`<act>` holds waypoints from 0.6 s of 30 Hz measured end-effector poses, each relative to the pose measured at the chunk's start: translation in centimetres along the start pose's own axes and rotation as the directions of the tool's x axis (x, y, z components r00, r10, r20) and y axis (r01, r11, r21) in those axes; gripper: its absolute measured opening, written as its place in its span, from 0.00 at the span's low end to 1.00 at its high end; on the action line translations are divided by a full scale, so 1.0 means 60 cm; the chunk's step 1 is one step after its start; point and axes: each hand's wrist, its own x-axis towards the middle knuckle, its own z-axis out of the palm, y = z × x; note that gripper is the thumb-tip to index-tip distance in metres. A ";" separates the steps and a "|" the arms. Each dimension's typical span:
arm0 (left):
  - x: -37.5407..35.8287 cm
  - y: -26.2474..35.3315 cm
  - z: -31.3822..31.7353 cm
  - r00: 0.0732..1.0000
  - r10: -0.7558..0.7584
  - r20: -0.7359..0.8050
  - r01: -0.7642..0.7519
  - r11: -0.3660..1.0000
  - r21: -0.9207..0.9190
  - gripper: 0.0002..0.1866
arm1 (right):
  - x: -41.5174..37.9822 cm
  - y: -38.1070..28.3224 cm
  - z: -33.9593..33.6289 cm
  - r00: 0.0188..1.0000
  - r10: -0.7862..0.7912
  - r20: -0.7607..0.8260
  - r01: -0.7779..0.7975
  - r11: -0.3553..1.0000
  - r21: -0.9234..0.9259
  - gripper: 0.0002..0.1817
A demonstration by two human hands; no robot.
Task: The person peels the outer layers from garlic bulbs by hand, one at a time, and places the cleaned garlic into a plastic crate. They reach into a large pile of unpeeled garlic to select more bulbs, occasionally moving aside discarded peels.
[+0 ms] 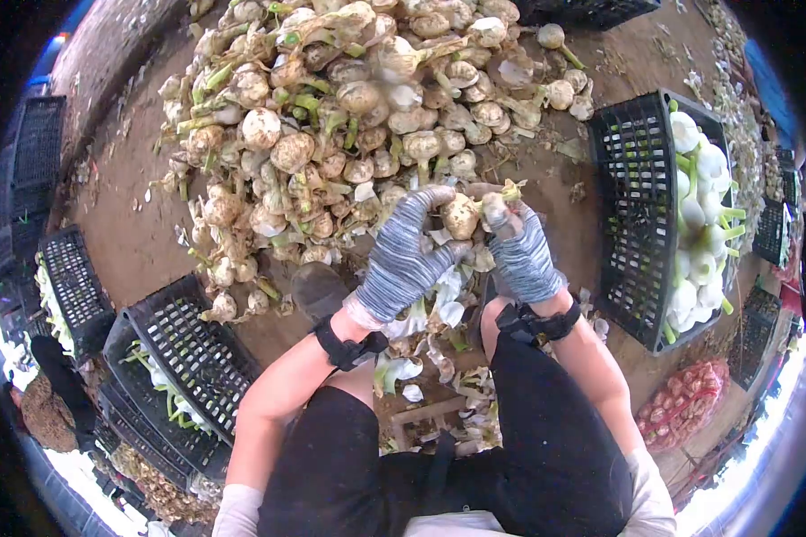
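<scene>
Dirt floor (143, 233) carries a heap of unpeeled onions (331, 116); at its near edge the gloved left hand (403, 264) and right hand (521, 251) both grip one onion (461, 217), seemingly peeling it, best done with a firm hold while stripping skins downward.

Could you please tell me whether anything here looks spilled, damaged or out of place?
Peeled skins lie scattered on the ground between the person's knees, below the left hand and right hand, which hold an onion. Otherwise nothing stands out: the black crate holds peeled onions tidily beside the unpeeled pile.
</scene>
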 end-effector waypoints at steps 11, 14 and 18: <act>-0.015 0.006 -0.008 0.993 -0.107 -0.040 0.105 0.993 -0.058 0.30 | -0.007 -0.034 0.001 0.998 0.016 0.058 -0.009 0.993 -0.120 0.16; -0.013 0.012 -0.010 0.959 -0.278 0.055 0.280 0.893 -0.352 0.30 | -0.007 -0.048 0.000 0.993 0.063 0.098 -0.068 0.996 0.051 0.17; -0.011 0.013 -0.006 0.964 -0.263 0.049 0.260 0.880 -0.398 0.30 | -0.001 -0.020 -0.015 0.993 0.076 0.093 -0.082 0.995 0.063 0.17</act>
